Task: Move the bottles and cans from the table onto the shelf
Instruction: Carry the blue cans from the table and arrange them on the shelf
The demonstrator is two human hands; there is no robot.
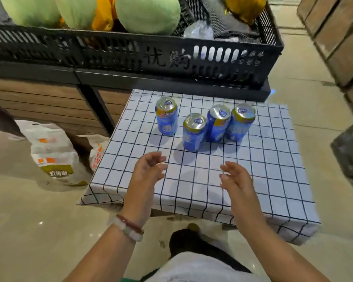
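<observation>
Several blue cans with silver tops stand upright on a small table (263, 180) covered in a white cloth with a dark grid. One can (166, 117) stands apart at the left. Three more stand close together: a front can (194, 132), a middle can (218, 123) and a right can (240, 122). My left hand (146, 171) hovers over the table's near part, fingers loosely curled, holding nothing. My right hand (235, 180) hovers beside it, palm facing left, fingers relaxed and empty. Both hands are short of the cans.
Behind the table a wooden display stand (39, 98) carries a black slotted crate (130, 51) with green melons (147, 13). White printed bags (53, 153) lie on the floor at the left. Wooden crates (338, 37) stand at the right, a dark object (351, 149) below them.
</observation>
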